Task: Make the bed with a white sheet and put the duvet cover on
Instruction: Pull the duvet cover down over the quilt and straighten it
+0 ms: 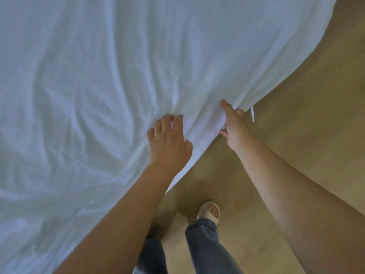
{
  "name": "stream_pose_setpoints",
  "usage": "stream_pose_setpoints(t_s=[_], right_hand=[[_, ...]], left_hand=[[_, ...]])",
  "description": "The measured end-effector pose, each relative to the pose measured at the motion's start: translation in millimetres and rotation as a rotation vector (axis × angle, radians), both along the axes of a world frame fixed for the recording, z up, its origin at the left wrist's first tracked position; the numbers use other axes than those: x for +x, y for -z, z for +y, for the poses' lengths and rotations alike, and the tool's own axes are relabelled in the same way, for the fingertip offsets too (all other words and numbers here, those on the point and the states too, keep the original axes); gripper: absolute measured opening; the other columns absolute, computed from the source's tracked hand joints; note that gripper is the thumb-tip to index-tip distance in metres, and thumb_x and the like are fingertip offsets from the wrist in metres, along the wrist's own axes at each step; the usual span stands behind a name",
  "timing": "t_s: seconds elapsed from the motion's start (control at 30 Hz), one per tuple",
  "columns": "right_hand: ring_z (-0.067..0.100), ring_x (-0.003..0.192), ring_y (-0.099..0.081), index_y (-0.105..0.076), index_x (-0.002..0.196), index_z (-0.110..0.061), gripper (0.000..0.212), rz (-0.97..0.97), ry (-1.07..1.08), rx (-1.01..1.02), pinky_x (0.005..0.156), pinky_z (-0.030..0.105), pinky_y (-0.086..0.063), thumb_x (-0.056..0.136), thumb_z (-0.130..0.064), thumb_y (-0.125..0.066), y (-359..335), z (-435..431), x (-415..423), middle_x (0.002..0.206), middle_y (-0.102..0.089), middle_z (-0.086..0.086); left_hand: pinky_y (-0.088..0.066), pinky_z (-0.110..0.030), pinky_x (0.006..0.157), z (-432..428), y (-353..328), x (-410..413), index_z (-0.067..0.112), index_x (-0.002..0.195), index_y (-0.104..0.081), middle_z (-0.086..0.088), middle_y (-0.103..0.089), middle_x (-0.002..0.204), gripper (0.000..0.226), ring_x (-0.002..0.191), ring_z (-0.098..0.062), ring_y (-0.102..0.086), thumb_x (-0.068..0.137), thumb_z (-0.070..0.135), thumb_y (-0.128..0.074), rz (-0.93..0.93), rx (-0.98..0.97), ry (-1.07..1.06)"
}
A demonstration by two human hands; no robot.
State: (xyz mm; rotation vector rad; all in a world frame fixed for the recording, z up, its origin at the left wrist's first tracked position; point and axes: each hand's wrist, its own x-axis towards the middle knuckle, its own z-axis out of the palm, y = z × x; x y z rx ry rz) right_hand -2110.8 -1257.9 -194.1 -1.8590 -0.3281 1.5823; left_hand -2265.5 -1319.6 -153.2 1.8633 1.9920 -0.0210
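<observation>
A wrinkled white duvet cover (pixel 94 80) fills the left and upper part of the head view, spread over the bed. Its edge runs diagonally from lower left to upper right. My left hand (pixel 169 141) lies on top of the fabric near that edge, fingers spread and bent into the cloth. My right hand (pixel 234 125) grips the bunched edge of the fabric from the side, thumb on top and fingers underneath. A short white tie (pixel 252 114) dangles from the edge just right of my right hand.
Tan floor (pixel 286 95) lies to the right and below the bed. My legs in blue jeans (pixel 205 246) and a beige slipper (pixel 209 211) stand close to the bed's edge.
</observation>
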Motion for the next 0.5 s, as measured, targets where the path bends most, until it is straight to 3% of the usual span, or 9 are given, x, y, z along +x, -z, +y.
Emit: stream_pose_setpoints(t_s=[0.1,0.17,0.3,0.43,0.5], right_hand=[[0.019,0.118,-0.049,-0.031,0.140,-0.019,0.074,-0.076,0.028,-0.020,0.103,0.042,-0.041,0.082,-0.056,-0.060,-2,34,15,0.137,-0.044,0.000],[0.023,0.125,-0.044,-0.025,0.145,-0.020,0.083,-0.106,0.107,-0.017,0.105,0.044,-0.039,0.081,-0.059,-0.060,-3,56,28,0.142,-0.039,0.002],[0.021,0.124,-0.045,-0.025,0.145,-0.015,0.083,-0.122,0.369,0.030,0.106,0.041,-0.037,0.082,-0.052,-0.064,-7,105,72,0.141,-0.042,0.003],[0.016,0.123,-0.049,-0.032,0.143,-0.015,0.080,-0.095,0.412,0.135,0.106,0.036,-0.039,0.080,-0.048,-0.068,-21,155,116,0.139,-0.046,-0.001],[0.019,0.123,-0.050,-0.032,0.144,-0.016,0.081,0.027,0.417,0.152,0.106,0.038,-0.040,0.080,-0.055,-0.064,-27,182,136,0.141,-0.047,0.001]], left_hand=[[-0.012,-0.044,0.114,42,-7,19,0.023,0.148,-0.020,-0.002,-0.014,0.156,0.067,0.144,-0.027,-0.006,0.090,0.033,-0.052,-0.032,0.009,0.025],[-0.011,-0.045,0.115,70,-7,33,0.026,0.150,-0.015,0.001,-0.007,0.159,0.069,0.146,-0.029,0.004,0.091,0.037,-0.050,-0.063,-0.009,0.066],[-0.010,-0.048,0.115,116,-3,72,0.027,0.151,-0.010,0.003,-0.002,0.160,0.077,0.145,-0.033,0.008,0.089,0.044,-0.052,-0.148,-0.077,0.160],[-0.006,-0.046,0.116,158,2,108,0.025,0.151,-0.009,0.002,0.000,0.160,0.078,0.144,-0.040,0.007,0.089,0.044,-0.052,-0.187,-0.111,0.237],[-0.007,-0.044,0.116,178,3,124,0.024,0.151,-0.010,0.002,0.000,0.160,0.076,0.144,-0.039,0.008,0.090,0.044,-0.051,-0.218,-0.098,0.258]])
